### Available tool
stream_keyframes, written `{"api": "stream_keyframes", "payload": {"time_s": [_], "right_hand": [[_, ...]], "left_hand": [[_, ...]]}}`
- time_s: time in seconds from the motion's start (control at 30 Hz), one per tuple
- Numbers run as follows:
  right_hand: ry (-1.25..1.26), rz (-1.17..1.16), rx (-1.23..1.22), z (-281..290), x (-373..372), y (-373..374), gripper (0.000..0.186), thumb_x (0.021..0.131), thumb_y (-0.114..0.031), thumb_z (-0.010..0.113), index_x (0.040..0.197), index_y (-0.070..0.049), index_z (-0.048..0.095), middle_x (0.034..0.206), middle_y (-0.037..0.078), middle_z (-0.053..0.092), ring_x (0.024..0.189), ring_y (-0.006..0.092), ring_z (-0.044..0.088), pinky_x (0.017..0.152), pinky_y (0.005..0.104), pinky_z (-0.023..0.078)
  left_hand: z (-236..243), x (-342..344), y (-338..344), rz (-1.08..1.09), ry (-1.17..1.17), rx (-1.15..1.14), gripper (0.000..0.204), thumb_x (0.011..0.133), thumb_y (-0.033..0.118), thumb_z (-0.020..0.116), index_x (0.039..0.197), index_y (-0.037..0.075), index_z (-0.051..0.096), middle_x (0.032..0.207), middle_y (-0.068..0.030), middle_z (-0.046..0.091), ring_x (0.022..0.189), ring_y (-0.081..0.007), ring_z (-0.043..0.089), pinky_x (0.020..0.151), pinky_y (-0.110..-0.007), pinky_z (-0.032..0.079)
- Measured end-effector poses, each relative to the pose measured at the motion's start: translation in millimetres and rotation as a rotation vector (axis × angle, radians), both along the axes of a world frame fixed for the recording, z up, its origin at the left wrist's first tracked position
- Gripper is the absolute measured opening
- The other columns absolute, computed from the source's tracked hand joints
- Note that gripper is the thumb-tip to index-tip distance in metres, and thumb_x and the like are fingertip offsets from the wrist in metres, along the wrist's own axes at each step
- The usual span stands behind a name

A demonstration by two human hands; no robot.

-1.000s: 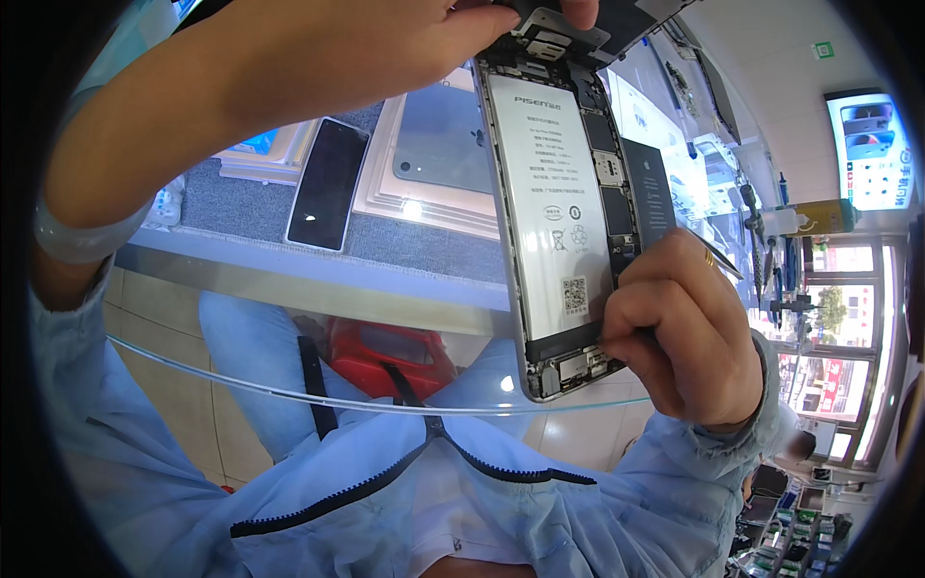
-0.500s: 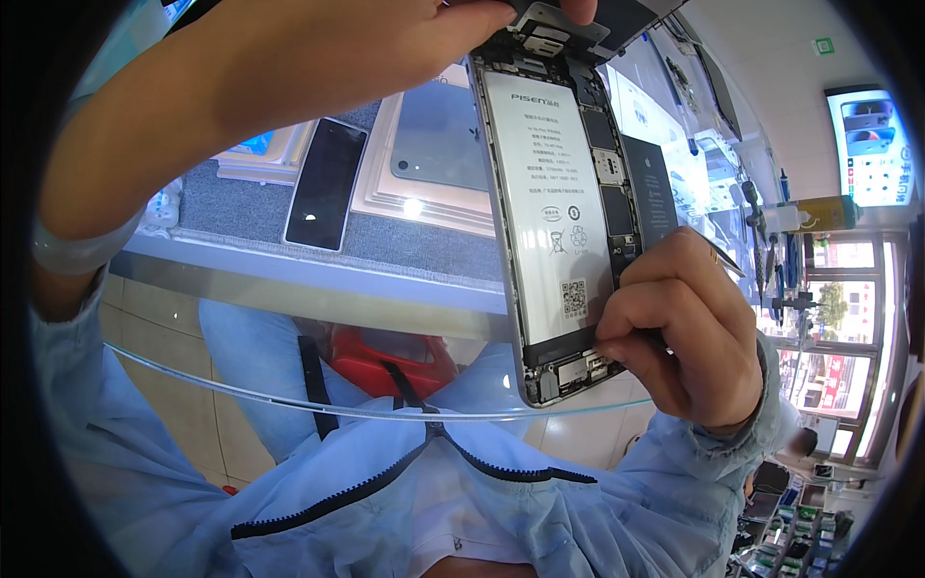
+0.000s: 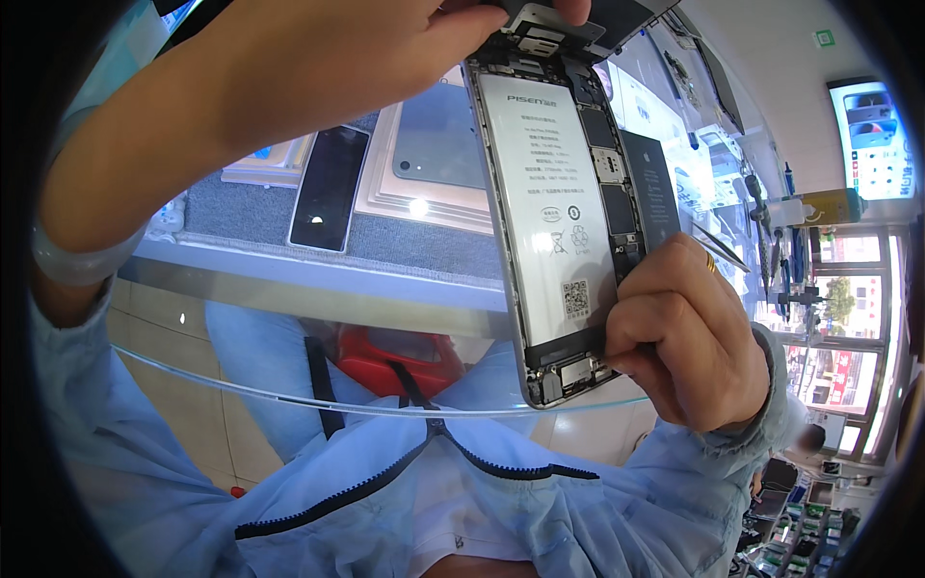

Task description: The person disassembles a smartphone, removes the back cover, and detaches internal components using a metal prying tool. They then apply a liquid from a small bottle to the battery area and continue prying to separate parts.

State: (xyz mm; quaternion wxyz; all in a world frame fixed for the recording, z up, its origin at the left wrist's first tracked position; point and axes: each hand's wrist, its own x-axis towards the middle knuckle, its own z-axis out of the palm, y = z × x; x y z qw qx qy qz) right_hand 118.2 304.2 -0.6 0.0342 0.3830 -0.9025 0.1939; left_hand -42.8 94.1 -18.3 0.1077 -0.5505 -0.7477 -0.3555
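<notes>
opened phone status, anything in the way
Left hand at lifted screen. Right hand holding opened phone by lower right edge. White battery inside, in view; dark battery beyond right edge.

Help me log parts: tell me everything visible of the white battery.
The white battery is a long, flat, glossy-looking rectangle with dark printing, symbols and a square code; a black band crosses its lower end. It sits inside the opened phone, slanted. Near its lower right corner is the right hand; contact is unclear.

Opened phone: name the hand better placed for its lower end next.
Probably the right hand: it is at the phone, low on its right edge, beside the white battery; the left hand is at the raised screen.
</notes>
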Motion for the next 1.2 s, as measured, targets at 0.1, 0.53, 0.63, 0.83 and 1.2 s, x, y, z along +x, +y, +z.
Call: {"api": "stream_keyframes", "payload": {"time_s": [0.1, 0.53, 0.63, 0.83, 1.2], "right_hand": [[-0.037, -0.014, -0.034, 1.1, -0.1, 3.6, 0.018, 0.070, -0.007, 0.071, 0.079, -0.002, 0.057, 0.079, 0.010, 0.052, 0.065, 0.0215, 0.050, 0.057, 0.0317, 0.039], [0.033, -0.352, 0.094, 39.9, -9.1, 86.3, 0.030, 0.067, -0.019, 0.078, 0.088, -0.004, 0.066, 0.085, 0.008, 0.063, 0.076, 0.0177, 0.059, 0.065, 0.0280, 0.045], [-0.104, -0.443, 0.120, 38.5, -8.4, 118.7, 0.035, 0.067, -0.021, 0.080, 0.092, -0.002, 0.064, 0.087, 0.008, 0.064, 0.078, 0.0180, 0.059, 0.067, 0.0272, 0.045], [-0.430, -0.520, 0.168, 37.4, -6.0, 129.6, 0.024, 0.072, -0.012, 0.077, 0.087, -0.002, 0.062, 0.085, 0.008, 0.063, 0.077, 0.0153, 0.059, 0.066, 0.0256, 0.047], [-0.335, -0.166, -0.135, 25.8, 10.4, 77.6, 0.017, 0.079, 0.001, 0.062, 0.093, 0.002, 0.053, 0.089, 0.013, 0.056, 0.070, 0.0163, 0.058, 0.059, 0.0255, 0.045]], "left_hand": [[11.0, 11.6, 1.4, 0.081, 0.075, -0.106, 0.020, 0.077, -0.007, 0.055, 0.094, -0.003, 0.065, 0.090, -0.0164, 0.065, 0.078, -0.0233, 0.067, 0.071, -0.028, 0.054], [5.6, 10.3, 0.1, 0.025, 0.057, -0.143, 0.058, 0.062, 0.037, 0.085, 0.100, -0.001, 0.062, 0.096, -0.0132, 0.060, 0.083, -0.0222, 0.060, 0.073, -0.029, 0.053], [4.5, 13.5, -1.8, 0.030, 0.060, -0.133, 0.056, 0.062, 0.031, 0.084, 0.103, 0.003, 0.061, 0.100, -0.0105, 0.059, 0.091, -0.0212, 0.059, 0.078, -0.030, 0.052], [-5.4, 8.3, -5.4, 0.033, 0.066, -0.126, 0.071, 0.048, 0.025, 0.090, 0.110, 0.009, 0.059, 0.107, -0.0064, 0.059, 0.102, -0.0219, 0.058, 0.086, -0.034, 0.051], [8.0, 14.6, -0.6, 0.069, 0.125, -0.187, 0.061, 0.058, 0.037, 0.086, 0.101, 0.002, 0.061, 0.096, -0.0107, 0.059, 0.085, -0.0213, 0.059, 0.074, -0.029, 0.051]]}}
